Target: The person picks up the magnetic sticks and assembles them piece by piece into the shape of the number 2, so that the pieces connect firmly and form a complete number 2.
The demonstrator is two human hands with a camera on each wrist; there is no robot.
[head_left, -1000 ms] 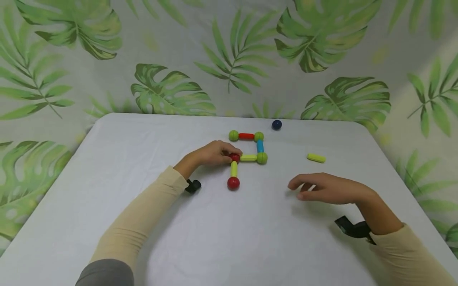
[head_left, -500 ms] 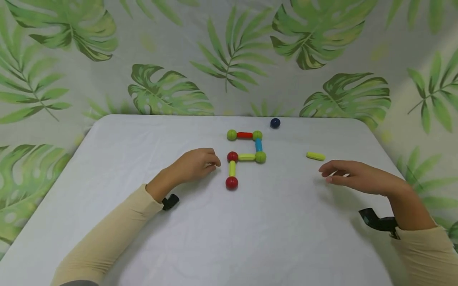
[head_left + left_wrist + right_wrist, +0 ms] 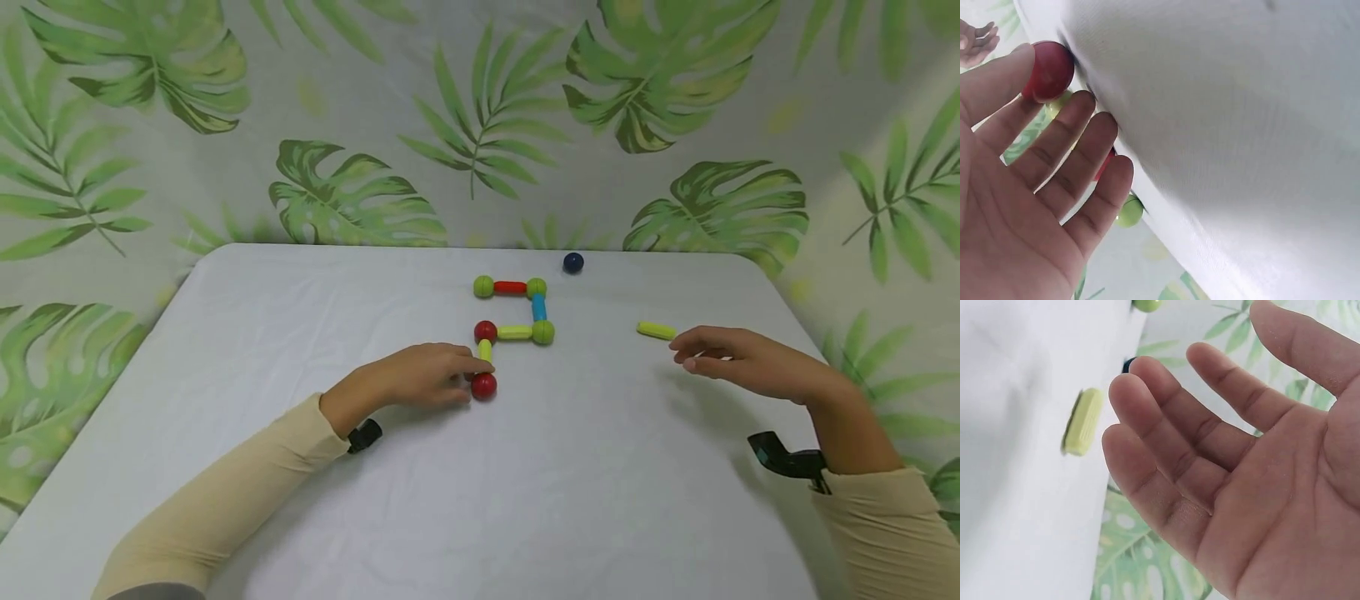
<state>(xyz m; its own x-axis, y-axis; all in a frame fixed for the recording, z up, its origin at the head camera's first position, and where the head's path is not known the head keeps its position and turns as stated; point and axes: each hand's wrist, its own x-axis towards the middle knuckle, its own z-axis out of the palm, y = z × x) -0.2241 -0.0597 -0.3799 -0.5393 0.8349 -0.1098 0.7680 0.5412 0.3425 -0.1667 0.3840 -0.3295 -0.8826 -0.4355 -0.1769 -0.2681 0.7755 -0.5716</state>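
My left hand [image 3: 420, 375] pinches the nearer red ball [image 3: 483, 386] between thumb and index finger; its other fingers extend loosely in the left wrist view. A yellow-green rod [image 3: 485, 350], partly behind my index finger, runs from this ball to a second red ball [image 3: 485, 332]. From there another yellow-green rod [image 3: 514, 332], a green ball [image 3: 543, 332], a blue rod [image 3: 539, 308], a green ball [image 3: 536, 287], a red rod [image 3: 510, 287] and an end green ball [image 3: 483, 286] continue the chain. My right hand [image 3: 750, 360] hovers, fingers relaxed and holding nothing, beside a loose yellow-green rod [image 3: 656, 331].
A dark blue ball [image 3: 573, 263] sits alone near the table's back edge. The white-covered table [image 3: 585, 500] meets a leaf-patterned cloth [image 3: 480, 108] behind it. Each wrist wears a small black camera.
My left hand let go of the farther red ball, drew back, then came to the nearer red ball. My right hand moved right and away from me, close to the loose rod.
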